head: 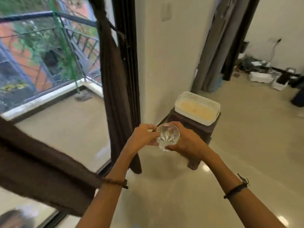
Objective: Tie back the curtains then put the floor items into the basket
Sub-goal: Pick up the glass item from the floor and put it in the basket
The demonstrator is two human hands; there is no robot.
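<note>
Left hand: reaching forward at chest height, fingers curling round the left side of a cut-glass tumbler; grip closing on the glass, a ring showing on one finger. A beaded bracelet is sitting on the left wrist.

Right hand: cupping the tumbler's right side and base, thumb lying under it; grip closing on the same glass. A dark cord band is circling the right wrist.

Cut-glass tumbler: being held between both grips, mouth tipping toward the camera, star-cut base showing through.

White basket: sitting just beyond the grips on a dark brown stool, the right hand partly covering the stool's near edge.

Brown curtain: hanging gathered and tied, left of and beyond the grips, beside the dark door frame. A second brown curtain is crossing the lower left, near the left forearm.

Floor: pale, glossy, lying below the grips.
</note>
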